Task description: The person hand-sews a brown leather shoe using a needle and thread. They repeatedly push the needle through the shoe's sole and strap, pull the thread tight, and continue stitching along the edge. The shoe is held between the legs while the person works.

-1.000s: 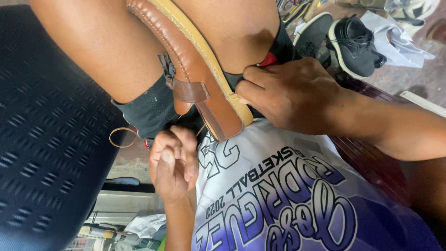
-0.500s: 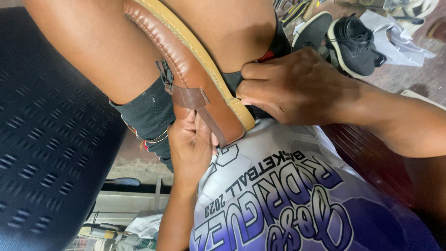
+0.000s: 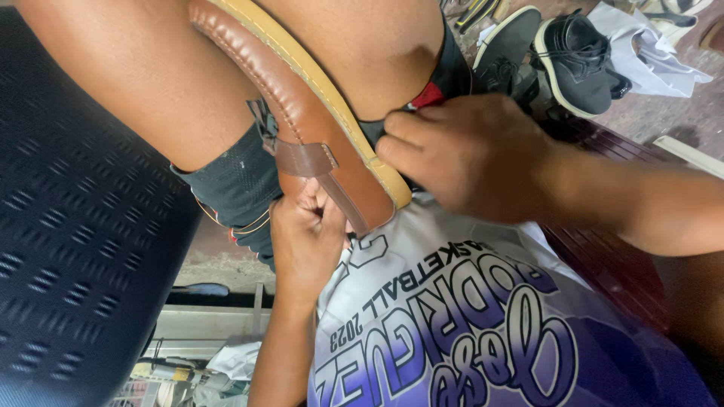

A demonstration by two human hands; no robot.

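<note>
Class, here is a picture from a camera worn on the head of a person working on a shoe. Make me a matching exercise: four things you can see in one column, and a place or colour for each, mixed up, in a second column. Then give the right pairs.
Things
1. brown leather sandal
2. left hand
3. right hand
4. black sneaker

Descriptions
A. on the floor at the top right
B. clamped between the thighs, with a tan sole edge
C. below the sandal, at its strap
D. at the sandal's sole edge, reaching in from the right

Pairs: 1-B, 2-C, 3-D, 4-A
</note>
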